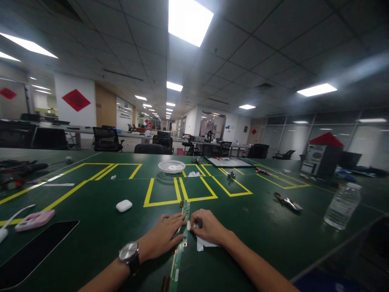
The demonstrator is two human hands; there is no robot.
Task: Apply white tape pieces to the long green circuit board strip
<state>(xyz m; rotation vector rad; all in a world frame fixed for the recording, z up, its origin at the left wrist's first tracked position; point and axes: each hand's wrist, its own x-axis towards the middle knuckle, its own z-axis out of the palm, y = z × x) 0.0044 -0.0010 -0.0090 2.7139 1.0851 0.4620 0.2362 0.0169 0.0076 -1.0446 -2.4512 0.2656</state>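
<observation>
The board (176, 264), a narrow green strip, lies lengthwise on the table (243, 243), between the two hands. The left hand (169, 233) is flat and open, palm down, fingers extended onto the board's left edge, gripping nothing. The right hand (208, 226) is curled just beside the right edge, thumb and fingers closed in a pinch on a small white piece (189, 225). A white sheet (203, 243) lies partly under the right hand. Both forearms slant inward from the near side.
</observation>
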